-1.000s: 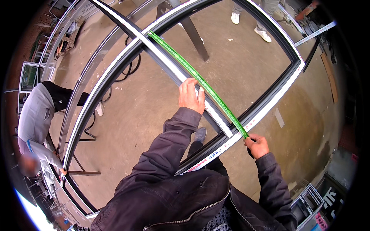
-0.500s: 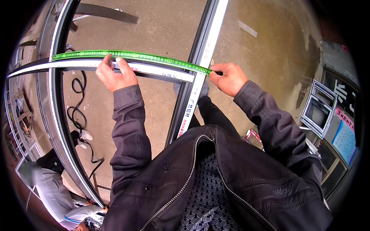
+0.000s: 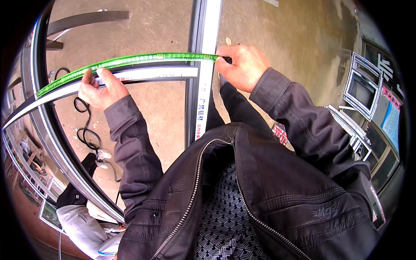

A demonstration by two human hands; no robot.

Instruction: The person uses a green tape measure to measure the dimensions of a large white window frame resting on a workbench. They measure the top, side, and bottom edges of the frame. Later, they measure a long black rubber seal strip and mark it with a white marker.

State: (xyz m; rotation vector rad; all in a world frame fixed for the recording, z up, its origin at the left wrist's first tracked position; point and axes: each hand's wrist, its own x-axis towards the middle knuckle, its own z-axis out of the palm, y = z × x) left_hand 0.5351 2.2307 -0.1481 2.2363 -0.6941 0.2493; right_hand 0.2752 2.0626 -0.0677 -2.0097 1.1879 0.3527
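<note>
A green measuring tape (image 3: 130, 61) stretches in a shallow arc along a white-faced black crossbar (image 3: 169, 72) of a large frame. Its right end meets my right hand (image 3: 245, 67), where thumb and fingers pinch a small black piece at the tape's end, beside the white-faced upright bar (image 3: 209, 39). Toward the left, my left hand (image 3: 104, 91) rests at the crossbar, thumb and forefinger apart, their tips touching the tape's lower edge. The tape's far left end lies over the frame's dark left bar (image 3: 40, 56), with no hand on it.
A black cable (image 3: 89, 136) coils on the concrete floor (image 3: 147, 108) under the frame. At the lower left a person in a light grey top (image 3: 80, 227) bends beside the frame. Small white window frames (image 3: 363, 86) and a red-and-white box (image 3: 281, 134) stand to the right.
The view has shifted, so the frame sits further left and the upright stands straighter. My left hand has moved left along the tape; my right hand still pinches its right end.
</note>
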